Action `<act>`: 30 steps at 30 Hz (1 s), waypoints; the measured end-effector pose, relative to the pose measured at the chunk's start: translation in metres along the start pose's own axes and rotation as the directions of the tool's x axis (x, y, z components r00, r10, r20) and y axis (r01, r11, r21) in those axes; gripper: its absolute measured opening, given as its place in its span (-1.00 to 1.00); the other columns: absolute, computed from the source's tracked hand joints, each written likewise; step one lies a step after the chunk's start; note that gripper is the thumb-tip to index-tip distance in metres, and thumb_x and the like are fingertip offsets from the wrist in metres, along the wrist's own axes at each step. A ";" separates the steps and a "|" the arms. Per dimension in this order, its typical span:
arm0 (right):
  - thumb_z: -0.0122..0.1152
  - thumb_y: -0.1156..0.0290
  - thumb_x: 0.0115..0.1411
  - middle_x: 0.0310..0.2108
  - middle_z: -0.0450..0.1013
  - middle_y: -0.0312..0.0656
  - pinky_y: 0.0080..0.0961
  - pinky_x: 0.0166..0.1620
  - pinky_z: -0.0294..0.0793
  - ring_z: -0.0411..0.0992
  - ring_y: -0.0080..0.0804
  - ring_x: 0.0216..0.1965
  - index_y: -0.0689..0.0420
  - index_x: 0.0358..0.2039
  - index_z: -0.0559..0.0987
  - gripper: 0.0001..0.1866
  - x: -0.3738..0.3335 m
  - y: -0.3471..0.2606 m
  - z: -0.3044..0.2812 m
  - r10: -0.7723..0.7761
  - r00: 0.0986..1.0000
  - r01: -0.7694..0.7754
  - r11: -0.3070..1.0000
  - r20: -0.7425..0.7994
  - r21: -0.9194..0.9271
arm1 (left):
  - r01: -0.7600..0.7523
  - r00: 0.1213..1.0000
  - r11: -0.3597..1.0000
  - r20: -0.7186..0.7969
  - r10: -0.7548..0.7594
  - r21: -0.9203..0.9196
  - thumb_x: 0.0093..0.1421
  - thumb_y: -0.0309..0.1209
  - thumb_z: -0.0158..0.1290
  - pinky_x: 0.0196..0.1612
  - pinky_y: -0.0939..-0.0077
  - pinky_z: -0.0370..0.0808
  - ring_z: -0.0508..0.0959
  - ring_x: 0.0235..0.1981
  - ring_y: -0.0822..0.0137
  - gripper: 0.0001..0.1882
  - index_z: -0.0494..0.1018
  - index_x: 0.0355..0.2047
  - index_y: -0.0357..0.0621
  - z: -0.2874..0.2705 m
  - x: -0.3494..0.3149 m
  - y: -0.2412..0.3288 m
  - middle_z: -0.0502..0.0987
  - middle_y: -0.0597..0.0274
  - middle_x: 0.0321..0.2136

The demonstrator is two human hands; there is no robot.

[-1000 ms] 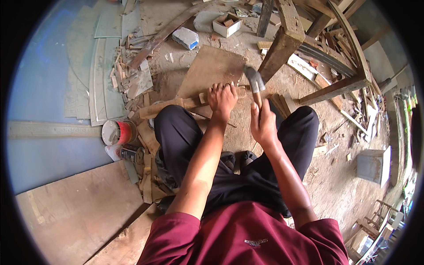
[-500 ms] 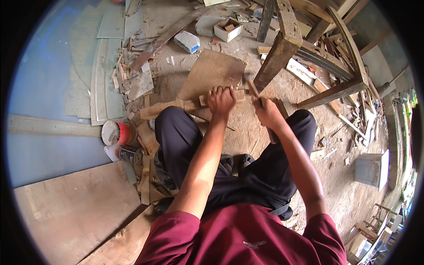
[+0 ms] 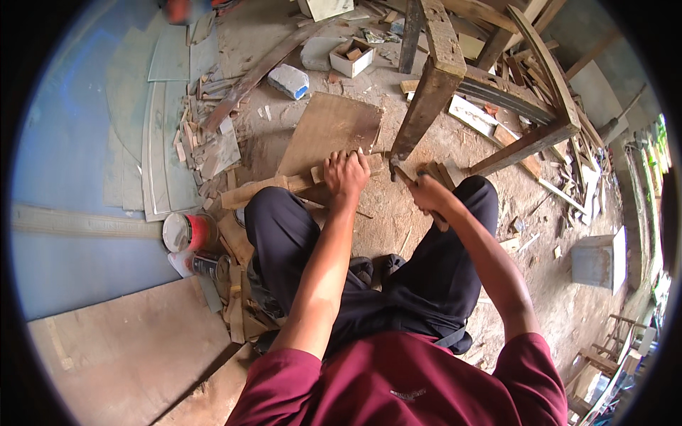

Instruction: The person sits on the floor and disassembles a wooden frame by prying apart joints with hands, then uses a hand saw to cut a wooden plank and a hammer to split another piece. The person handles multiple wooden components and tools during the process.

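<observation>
My left hand (image 3: 346,172) is curled over a short wooden block (image 3: 376,165), pressing it against a longer strip of wood (image 3: 245,194) that runs out to the left in front of my knee. My right hand (image 3: 430,193) is closed round the handle of a hammer (image 3: 405,175). The hammer's head is low, close to the block's right end; whether it touches cannot be made out. Just beyond my left hand, a flat brown board (image 3: 330,128) lies on the floor.
A worn wooden frame with legs (image 3: 430,99) stands beyond my right hand. Ahead lie a chunk of white block (image 3: 289,82) and a small white box (image 3: 352,58). To the left are a red can (image 3: 201,231) and a dark tin (image 3: 206,265). Wood scraps (image 3: 220,149) litter the floor.
The hammer head has come down to beside the right end of the block, and my right hand has tilted with it. My left hand keeps its grip. The whole view has shifted slightly.
</observation>
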State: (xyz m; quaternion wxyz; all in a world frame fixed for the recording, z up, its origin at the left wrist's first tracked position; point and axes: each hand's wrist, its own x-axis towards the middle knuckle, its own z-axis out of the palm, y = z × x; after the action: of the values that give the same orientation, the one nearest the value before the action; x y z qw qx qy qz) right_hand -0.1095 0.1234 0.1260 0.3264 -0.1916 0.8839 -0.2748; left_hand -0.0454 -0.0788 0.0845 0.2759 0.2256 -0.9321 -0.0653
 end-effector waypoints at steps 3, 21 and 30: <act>-0.09 0.14 0.37 -0.61 0.45 0.15 -0.22 -0.59 0.47 0.49 -0.02 -0.66 0.34 -0.40 0.41 -0.56 -0.005 0.038 0.024 -0.059 0.967 0.063 0.998 -0.249 0.007 | -0.022 0.999 1.000 -0.024 0.022 -0.004 0.21 -0.27 -0.05 -0.24 0.17 0.39 0.54 -0.36 0.11 -0.66 0.58 -0.62 -0.11 0.000 0.003 0.008 0.60 0.10 -0.50; -0.09 0.15 0.37 -0.61 0.45 0.17 -0.04 -0.44 0.45 0.48 0.17 -0.55 0.33 -0.31 0.43 -0.58 -0.010 -0.009 -0.009 -0.191 0.955 0.212 0.975 -0.228 0.071 | -0.091 0.991 0.992 -0.093 0.099 0.089 0.24 -0.23 -0.07 -0.29 0.14 0.40 0.54 -0.42 0.08 -0.59 0.54 -0.68 -0.12 0.006 -0.002 0.001 0.57 0.13 -0.54; -0.16 0.04 0.40 -0.63 0.40 -0.08 -0.30 -0.61 0.44 0.45 -0.31 -0.68 0.27 -0.30 0.40 -0.53 -0.029 -0.005 0.004 0.043 0.979 0.031 0.933 -0.198 0.359 | -0.070 0.997 0.993 -0.008 0.071 0.094 0.28 -0.19 -0.12 -0.17 0.09 0.43 0.57 -0.35 0.06 -0.57 0.59 -0.59 -0.12 0.001 -0.002 -0.001 0.60 0.12 -0.49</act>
State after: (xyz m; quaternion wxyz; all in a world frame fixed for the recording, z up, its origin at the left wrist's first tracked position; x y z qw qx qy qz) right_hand -0.0855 0.1329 0.1399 0.2652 -0.0968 0.8477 -0.4492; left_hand -0.0442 -0.0783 0.0824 0.2726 0.2054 -0.9399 -0.0104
